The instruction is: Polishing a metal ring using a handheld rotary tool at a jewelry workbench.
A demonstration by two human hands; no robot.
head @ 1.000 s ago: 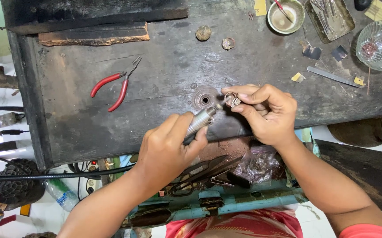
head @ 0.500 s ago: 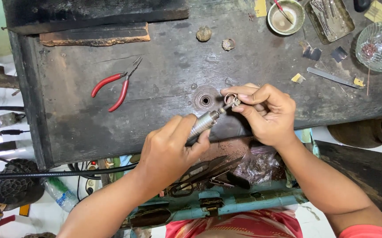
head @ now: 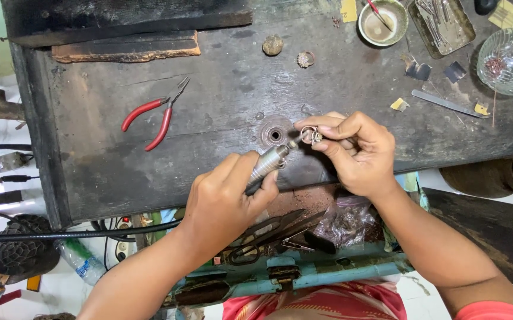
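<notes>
My left hand [head: 224, 198] grips a silver rotary handpiece [head: 270, 161] angled up to the right, its tip touching a small metal ring [head: 311, 135]. My right hand [head: 354, 153] pinches that ring between thumb and fingers, just right of a round hole [head: 275, 134] in the dark wooden bench [head: 221, 95]. A black flexible shaft [head: 73, 234] runs left from under my left forearm.
Red-handled pliers [head: 153, 116] lie on the bench to the left. At the back right stand a small bowl [head: 382, 22], a metal tray of tools [head: 443, 24] and a glass dish [head: 511, 62]. A file [head: 446, 104] lies near them. An open drawer below holds scissors [head: 268, 237] and a plastic bag [head: 348, 222].
Both hands stay in place; the ring and the handpiece tip have shifted only slightly against each other.
</notes>
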